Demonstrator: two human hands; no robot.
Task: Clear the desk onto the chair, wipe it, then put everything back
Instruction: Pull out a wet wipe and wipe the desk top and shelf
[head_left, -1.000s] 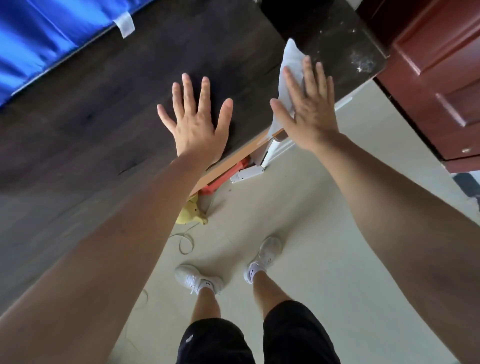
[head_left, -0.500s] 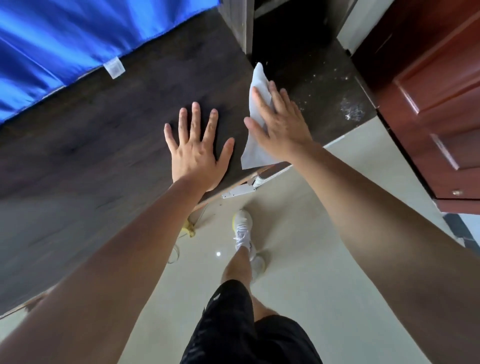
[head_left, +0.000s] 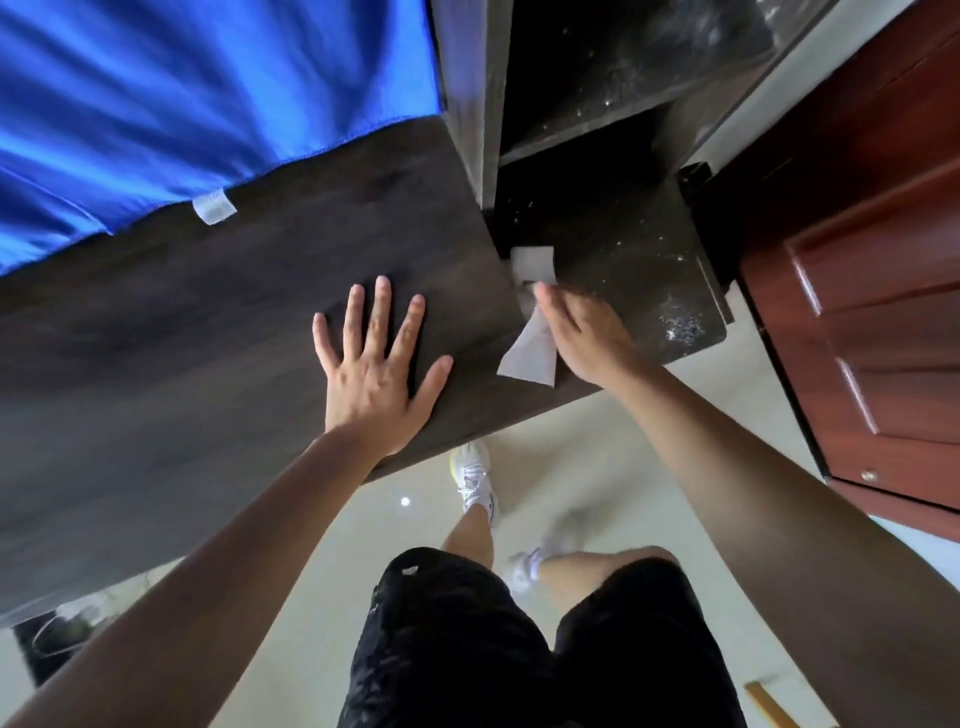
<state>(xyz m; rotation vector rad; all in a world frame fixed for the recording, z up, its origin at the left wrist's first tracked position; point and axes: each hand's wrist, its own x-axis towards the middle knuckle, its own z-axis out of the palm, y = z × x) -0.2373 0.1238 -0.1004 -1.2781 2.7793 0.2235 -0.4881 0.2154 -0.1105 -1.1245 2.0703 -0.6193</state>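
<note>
The dark wood-grain desk (head_left: 208, 322) fills the left and middle of the head view. The left hand (head_left: 374, 384) lies palm-down on it near the front edge, fingers straight and spread wide, holding nothing.

Just to its right, the right hand (head_left: 582, 338) presses a white wipe (head_left: 527, 358) against the desktop near the right front corner. The hand is blurred, but its fingers (head_left: 543, 293) look extended over the wipe rather than curled round it. One end of the wipe sticks out beyond the fingertips, at the foot of the upright panel of a dark shelf unit (head_left: 467, 104) that stands on the right end of the desk. The other end fans out toward the front edge.

White dust specks (head_left: 680, 325) lie on the desktop near the right edge, beside the hand. A blue cloth (head_left: 182, 104) with a small white label (head_left: 214, 207) covers the far left part of the desk.

A red-brown door (head_left: 883, 260) stands to the right. Below, the person's black shorts (head_left: 467, 649) and white shoe (head_left: 475, 478) show over a pale floor (head_left: 649, 467).
</note>
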